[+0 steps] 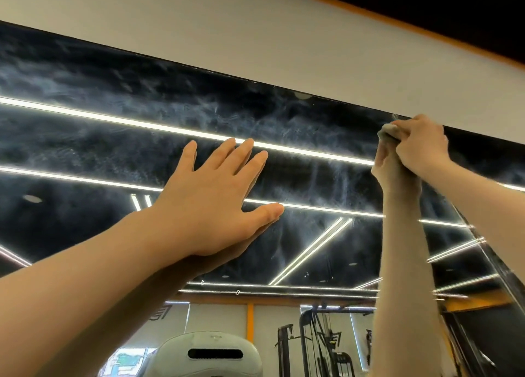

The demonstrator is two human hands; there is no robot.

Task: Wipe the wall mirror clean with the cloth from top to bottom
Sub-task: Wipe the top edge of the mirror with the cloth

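Head view: the right hand [420,146] grips the cloth [387,132] bunched at the mirror [113,86] top edge; the left hand [216,203] presses flat, fingers spread. Better to draw the cloth straight down below the fingers, with overlapping strokes.

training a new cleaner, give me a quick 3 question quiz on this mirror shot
1. True or false: the left hand lies flat with straight fingers on the mirror.
2. Where is the cloth? A) draped over the left hand B) bunched in the right hand at the mirror's top edge C) hanging from the wall
3. What on the glass shows that it needs wiping?

Key
1. True
2. B
3. Hazy whitish smears across the upper part
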